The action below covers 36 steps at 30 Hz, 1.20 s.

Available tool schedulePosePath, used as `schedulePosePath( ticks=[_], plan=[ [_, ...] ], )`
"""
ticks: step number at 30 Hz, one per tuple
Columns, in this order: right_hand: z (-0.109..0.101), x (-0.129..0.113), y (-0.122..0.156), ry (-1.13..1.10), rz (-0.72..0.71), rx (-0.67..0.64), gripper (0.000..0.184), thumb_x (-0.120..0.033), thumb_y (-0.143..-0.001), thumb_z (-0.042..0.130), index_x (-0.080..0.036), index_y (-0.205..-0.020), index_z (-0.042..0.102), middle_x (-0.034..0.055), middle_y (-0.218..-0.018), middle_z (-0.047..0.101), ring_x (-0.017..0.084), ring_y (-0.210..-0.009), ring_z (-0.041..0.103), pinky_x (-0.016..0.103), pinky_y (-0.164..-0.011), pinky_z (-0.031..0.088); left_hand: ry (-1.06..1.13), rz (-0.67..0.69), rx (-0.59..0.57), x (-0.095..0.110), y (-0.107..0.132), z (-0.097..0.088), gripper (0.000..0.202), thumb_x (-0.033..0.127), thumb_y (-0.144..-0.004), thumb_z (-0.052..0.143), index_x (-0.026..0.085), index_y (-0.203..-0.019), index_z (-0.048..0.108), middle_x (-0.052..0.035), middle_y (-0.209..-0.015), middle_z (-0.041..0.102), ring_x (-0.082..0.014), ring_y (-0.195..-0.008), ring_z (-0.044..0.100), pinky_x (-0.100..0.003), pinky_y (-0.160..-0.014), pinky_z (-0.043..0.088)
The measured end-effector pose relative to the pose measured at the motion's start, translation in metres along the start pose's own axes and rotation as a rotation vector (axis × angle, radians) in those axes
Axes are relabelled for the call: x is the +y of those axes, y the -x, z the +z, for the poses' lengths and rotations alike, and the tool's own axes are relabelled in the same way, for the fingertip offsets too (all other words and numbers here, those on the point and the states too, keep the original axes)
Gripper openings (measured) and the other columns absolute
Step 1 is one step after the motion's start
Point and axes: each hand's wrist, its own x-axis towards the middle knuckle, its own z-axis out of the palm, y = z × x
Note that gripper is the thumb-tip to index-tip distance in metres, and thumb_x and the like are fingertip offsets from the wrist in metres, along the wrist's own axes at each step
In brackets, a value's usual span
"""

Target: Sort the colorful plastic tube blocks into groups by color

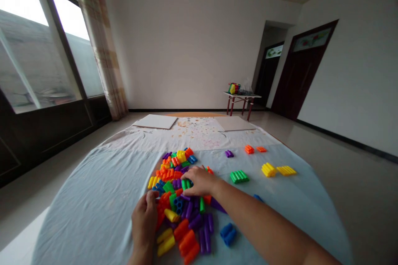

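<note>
A pile of bright plastic tube-shaped blocks, in orange, purple, green, yellow and blue, lies on the cloth in front of me. Reaching in from the right, my right hand has its thumb and fingers closed about a green tube block in the pile. My left hand is at the pile's left edge with curled fingers, against orange-red blocks. What it holds, if anything, is hidden. Loose purple tubes and a blue block lie nearest me.
Right of the pile sit separate groups: green, yellow, orange and purple. Two flat boards lie at the far edge of the cloth-covered table. A small table with bags stands by the wall.
</note>
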Motion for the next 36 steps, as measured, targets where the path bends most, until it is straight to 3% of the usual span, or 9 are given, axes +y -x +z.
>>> schedulePosePath(
  ticks=[4,8,13,17,20,23,26,28,36],
  plan=[
    [-0.031,0.014,0.032,-0.149,0.047,0.255,0.043,-0.044,-0.072,0.066,-0.019,-0.107,0.061,0.005,-0.092,0.066,0.018,-0.085,0.059,0.028,-0.075,0.043,-0.015,-0.003,0.008,-0.006,-0.004,0.0,0.041,0.049,-0.07,0.04,0.018,-0.074,0.066,-0.0053,-0.067,0.068,-0.0227,-0.069,0.061,-0.03,-0.064,0.046],
    [-0.06,0.067,0.095,-0.094,0.365,0.339,0.029,-0.045,-0.079,0.056,-0.016,-0.08,0.061,0.0019,-0.07,0.063,0.015,-0.066,0.057,0.024,-0.06,0.041,-0.031,0.005,0.018,-0.007,-0.005,0.0,0.04,0.048,-0.068,0.04,0.019,-0.072,0.067,-0.0047,-0.067,0.068,-0.0224,-0.068,0.061,-0.03,-0.061,0.046],
    [-0.06,0.135,0.172,0.099,0.752,0.224,0.034,-0.045,-0.084,0.047,-0.017,-0.07,0.062,0.0057,-0.071,0.068,0.017,-0.069,0.062,0.025,-0.061,0.042,-0.05,0.001,0.036,-0.006,-0.006,0.0,0.038,0.048,-0.067,0.041,0.02,-0.071,0.067,-0.0042,-0.067,0.069,-0.023,-0.069,0.062,-0.03,-0.06,0.046],
    [-0.047,0.152,0.197,0.135,0.857,0.155,0.038,-0.039,-0.085,0.045,-0.017,-0.06,0.062,0.0118,-0.066,0.068,0.023,-0.067,0.065,0.03,-0.062,0.045,-0.085,-0.016,0.046,-0.011,-0.01,0.0,0.038,0.047,-0.066,0.042,0.02,-0.073,0.068,-0.0039,-0.069,0.07,-0.023,-0.069,0.063,-0.03,-0.059,0.046],
    [-0.047,0.154,0.203,0.146,0.839,0.162,0.032,-0.035,-0.085,0.045,-0.015,-0.073,0.067,0.0172,-0.08,0.07,0.027,-0.079,0.065,0.037,-0.07,0.046,-0.084,-0.038,0.029,-0.017,-0.013,-0.001,0.039,0.049,-0.067,0.043,0.021,-0.077,0.068,-0.0028,-0.071,0.07,-0.0224,-0.07,0.063,-0.029,-0.059,0.047],
    [-0.052,0.155,0.208,0.094,0.688,0.175,0.027,-0.023,-0.079,0.05,-0.017,-0.101,0.065,0.0127,-0.103,0.068,0.023,-0.097,0.062,0.035,-0.084,0.045,-0.09,-0.033,0.034,-0.022,-0.015,-0.001,0.039,0.05,-0.068,0.043,0.022,-0.077,0.068,-0.0016,-0.07,0.07,-0.0222,-0.07,0.064,-0.029,-0.058,0.047],
    [-0.052,0.159,0.214,-0.043,0.404,0.107,0.056,-0.007,-0.064,0.054,-0.022,-0.117,0.059,0.0073,-0.125,0.058,0.02,-0.116,0.051,0.032,-0.098,0.037,-0.099,-0.035,0.041,-0.023,-0.016,-0.002,0.038,0.05,-0.068,0.044,0.023,-0.077,0.069,-0.0008,-0.068,0.07,-0.0222,-0.069,0.064,-0.029,-0.056,0.047],
    [-0.049,0.163,0.215,-0.084,0.322,0.038,0.062,-0.002,-0.059,0.051,-0.024,-0.116,0.06,0.0064,-0.123,0.059,0.022,-0.115,0.051,0.035,-0.099,0.036,-0.105,-0.045,0.037,-0.022,-0.015,-0.002,0.038,0.05,-0.068,0.044,0.023,-0.077,0.069,-0.0006,-0.068,0.07,-0.0223,-0.07,0.064,-0.029,-0.057,0.047],
    [-0.056,0.184,0.176,0.122,0.395,0.085,0.057,0.003,-0.063,0.047,-0.02,-0.114,0.061,0.009,-0.116,0.063,0.023,-0.11,0.054,0.034,-0.095,0.038,-0.093,-0.091,0.016,-0.025,-0.016,-0.003,0.039,0.051,-0.068,0.044,0.024,-0.081,0.068,-0.0004,-0.074,0.07,-0.0226,-0.077,0.064,-0.029,-0.063,0.047]
  ],
)
